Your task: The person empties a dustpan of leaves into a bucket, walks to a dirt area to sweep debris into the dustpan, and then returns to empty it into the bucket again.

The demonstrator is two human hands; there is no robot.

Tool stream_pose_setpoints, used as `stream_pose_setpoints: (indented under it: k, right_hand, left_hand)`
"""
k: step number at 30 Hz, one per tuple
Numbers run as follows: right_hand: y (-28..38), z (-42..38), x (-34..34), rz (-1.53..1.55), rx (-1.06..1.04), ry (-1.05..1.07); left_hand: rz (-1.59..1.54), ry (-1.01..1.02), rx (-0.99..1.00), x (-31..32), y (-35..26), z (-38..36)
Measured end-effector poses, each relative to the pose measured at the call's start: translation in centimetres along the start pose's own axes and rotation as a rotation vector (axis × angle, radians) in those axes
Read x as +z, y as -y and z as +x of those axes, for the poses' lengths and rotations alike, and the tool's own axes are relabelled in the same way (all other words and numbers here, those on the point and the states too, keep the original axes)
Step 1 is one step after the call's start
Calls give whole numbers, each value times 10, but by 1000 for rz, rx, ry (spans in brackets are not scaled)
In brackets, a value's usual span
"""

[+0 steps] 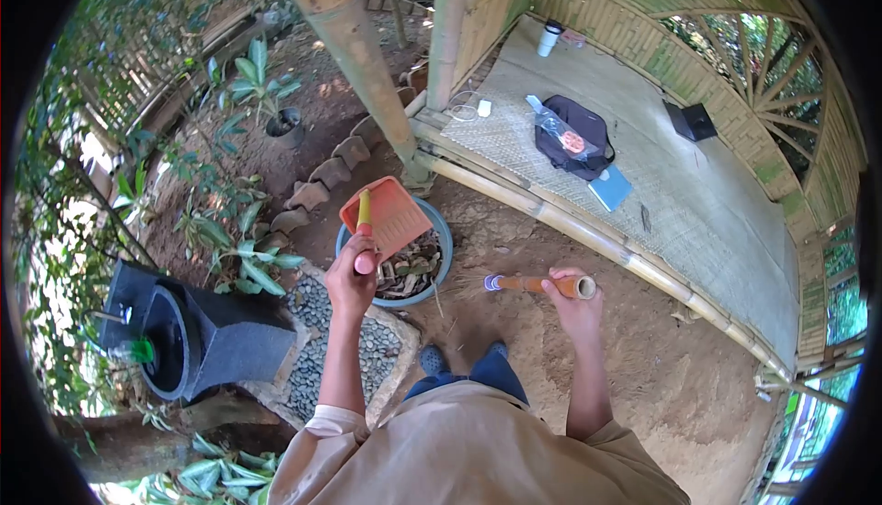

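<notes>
My left hand is closed round the handle of an orange dustpan, which has a yellow and pink handle. The dustpan is above a blue-rimmed round tub that holds dry leaves and debris. To the right, my right hand grips a bamboo handle with a purple and white binding at its left end. Thin bristles seem to spread from that binding over the brown ground, but they blend with the soil.
A raised bamboo platform carries a dark backpack, a blue notebook, a tumbler and a black laptop. At the left stand a dark stone basin and plants. A bamboo post rises behind the tub.
</notes>
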State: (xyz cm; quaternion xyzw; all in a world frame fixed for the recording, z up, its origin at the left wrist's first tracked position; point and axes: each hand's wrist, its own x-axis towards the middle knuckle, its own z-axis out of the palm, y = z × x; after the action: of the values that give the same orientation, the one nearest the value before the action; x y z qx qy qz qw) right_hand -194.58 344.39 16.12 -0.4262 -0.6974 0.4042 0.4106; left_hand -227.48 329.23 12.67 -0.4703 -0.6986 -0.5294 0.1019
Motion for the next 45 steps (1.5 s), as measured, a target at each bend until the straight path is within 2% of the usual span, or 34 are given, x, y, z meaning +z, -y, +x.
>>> stream_pose_setpoints:
  k: [7,11,14,18,19,22,23,26,27,30,34,40,43,45]
  right_hand:
    - [-18,-48,-55,-34,94,-215]
    - [-13,-93,-99,-130,174,-375]
    - [-20,-140,-138,-193,233,-505]
    - [-16,-216,-192,-181,286,-667]
    - [-14,-235,-205,-194,289,-710]
    - [-1,-310,-245,-236,338,-839]
    - [-1,-338,-256,-245,366,-873]
    - [7,-413,-289,-310,430,-963]
    - [5,-440,-300,-281,452,-989]
    - [26,-511,-329,-399,470,-1095]
    - [63,-604,-352,-395,654,-1217]
    - [73,-728,-337,-386,777,-1568]
    - [88,-776,-328,-512,799,-1750]
    - [103,-807,-321,-558,854,-1839]
  left_hand:
    - [-72,159,-5,26,-56,14]
    - [-164,244,-30,54,-93,-3]
    - [-312,288,-31,81,-124,-29]
    - [-367,390,58,105,-178,-64]
    - [-387,390,165,114,-189,-75]
    - [-409,509,179,126,-243,-110]
    - [-384,515,293,132,-256,-126]
    - [-561,663,183,140,-313,-178]
    - [-543,657,268,144,-328,-195]
    - [-796,861,84,158,-381,-247]
    - [-874,995,153,174,-462,-307]
    - [-994,1204,295,210,-549,-435]
    - [-1070,1394,262,216,-598,-507]
    - [-1080,1534,323,201,-634,-546]
